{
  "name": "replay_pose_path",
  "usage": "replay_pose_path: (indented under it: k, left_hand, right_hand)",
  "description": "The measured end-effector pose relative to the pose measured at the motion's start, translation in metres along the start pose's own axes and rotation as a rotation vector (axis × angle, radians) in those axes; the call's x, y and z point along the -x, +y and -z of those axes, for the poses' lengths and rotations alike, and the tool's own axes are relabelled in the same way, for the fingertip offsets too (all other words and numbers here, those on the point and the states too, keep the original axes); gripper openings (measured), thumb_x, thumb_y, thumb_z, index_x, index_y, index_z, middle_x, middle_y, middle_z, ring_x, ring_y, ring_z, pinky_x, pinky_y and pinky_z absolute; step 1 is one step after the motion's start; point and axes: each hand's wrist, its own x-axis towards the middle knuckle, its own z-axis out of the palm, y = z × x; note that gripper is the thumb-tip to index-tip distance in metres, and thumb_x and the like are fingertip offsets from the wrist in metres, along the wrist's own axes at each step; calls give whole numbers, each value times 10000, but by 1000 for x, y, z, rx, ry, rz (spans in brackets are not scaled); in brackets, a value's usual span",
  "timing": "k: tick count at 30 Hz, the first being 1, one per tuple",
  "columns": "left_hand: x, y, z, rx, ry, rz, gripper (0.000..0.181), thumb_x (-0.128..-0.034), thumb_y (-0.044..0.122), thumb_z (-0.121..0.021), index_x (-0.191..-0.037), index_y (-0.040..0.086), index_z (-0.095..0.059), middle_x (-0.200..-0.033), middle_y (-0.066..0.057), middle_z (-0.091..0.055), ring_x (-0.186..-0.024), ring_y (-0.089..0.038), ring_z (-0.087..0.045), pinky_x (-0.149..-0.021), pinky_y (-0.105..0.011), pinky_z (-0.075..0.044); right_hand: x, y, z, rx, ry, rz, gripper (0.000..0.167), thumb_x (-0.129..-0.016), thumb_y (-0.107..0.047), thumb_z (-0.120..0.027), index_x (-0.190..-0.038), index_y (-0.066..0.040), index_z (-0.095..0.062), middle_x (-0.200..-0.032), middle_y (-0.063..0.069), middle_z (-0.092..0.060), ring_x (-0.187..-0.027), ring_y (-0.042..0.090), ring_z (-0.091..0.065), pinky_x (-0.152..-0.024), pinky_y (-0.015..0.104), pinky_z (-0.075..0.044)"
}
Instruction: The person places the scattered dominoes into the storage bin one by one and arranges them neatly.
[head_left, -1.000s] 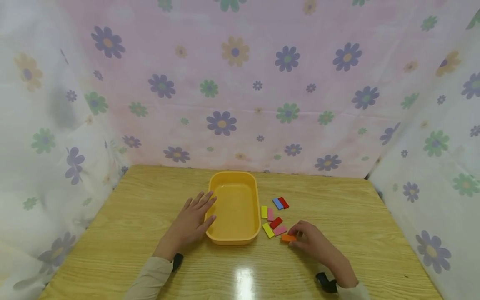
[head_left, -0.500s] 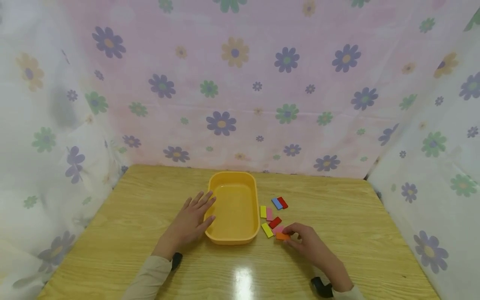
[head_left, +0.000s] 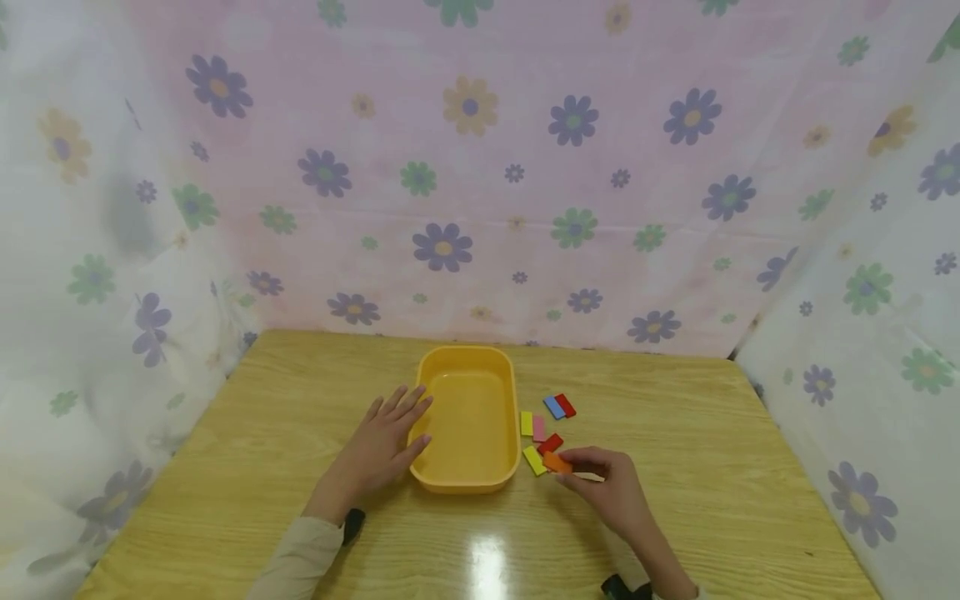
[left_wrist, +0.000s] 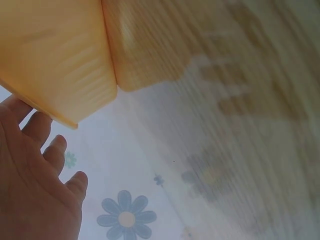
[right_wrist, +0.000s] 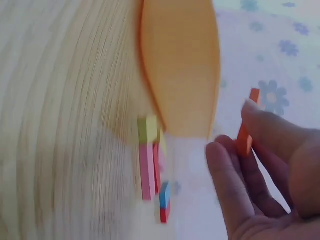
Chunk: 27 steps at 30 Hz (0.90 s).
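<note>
Pinching a thin orange rectangular block (head_left: 557, 462) in the right hand (head_left: 617, 492), lower right of the head view's centre, best to grip lightly and clear the neighbouring flat yellow block (head_left: 534, 460), resting the outstretched left hand (head_left: 378, 442) on the yellow plastic tray (head_left: 468, 442).

Orange blk (head_left: 556, 462), yel tray (head_left: 468, 433), 2 red blks (head_left: 551, 443), pink flower-print cloth (head_left: 495, 196).

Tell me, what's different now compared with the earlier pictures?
The right hand, pinching the orange piece throughout, has moved left toward the yellow tray and raised the piece, which now hides nearly all of a pink piece in the head view. The left hand stays at the tray's left rim; the other pieces lie as before.
</note>
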Motion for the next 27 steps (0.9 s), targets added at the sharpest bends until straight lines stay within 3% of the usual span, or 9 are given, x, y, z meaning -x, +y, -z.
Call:
replay_pose_path:
  k: [5, 8, 14, 20, 27]
  left_hand:
    - [2, 2, 0, 3, 1, -1, 603, -1053, 394, -527, -1559, 86, -418, -1650, -98, -322, -1528, -406, -255, -1202, -670, -188]
    - [3, 4, 1, 6, -3, 3, 603, -1053, 393, -528, -1560, 88, -416, -1651, -96, -319, -1529, -403, -252, -1204, -668, -186]
    - [4, 5, 3, 1, 4, 7, 600, -1051, 390, -532, -1561, 95, -418, -1648, -99, -325, -1526, -401, -261, -1202, -665, -194]
    - [5, 4, 2, 3, 2, 6, 602, -1050, 395, -531, -1560, 96, -419, -1650, -95, -321, -1530, -396, -254, -1205, -664, -189]
    - [7, 5, 2, 18, 0, 11, 601, -1048, 396, -537, -1559, 101, -423, -1650, -90, -322, -1535, -387, -246, -1208, -661, -183]
  right_hand:
    - [3, -10, -9, -91, 93, -128, 252, -812, -22, -835, -1059, -37, -789, -1096, 118, -753, -912, 141, -720, -766, 263, -616]
    - [4, -12, -15, -221, 118, -179, 278, -813, 55, -803, -1086, 14, -768, -1119, 119, -741, -932, 159, -724, -768, 299, -625]
    - [6, -16, -30, -449, 187, -217, 269, -864, 117, -720, -1130, 137, -691, -1032, 91, -752, -877, 189, -743, -762, 319, -629]
    - [6, -20, -43, -497, 225, -254, 277, -883, 68, -730, -1155, 103, -695, -967, 17, -766, -788, 129, -721, -695, 252, -616]
    - [3, -26, -55, -544, 179, -233, 394, -874, 26, -756, -1246, 91, -642, -963, -6, -754, -853, 110, -716, -704, 218, -591]
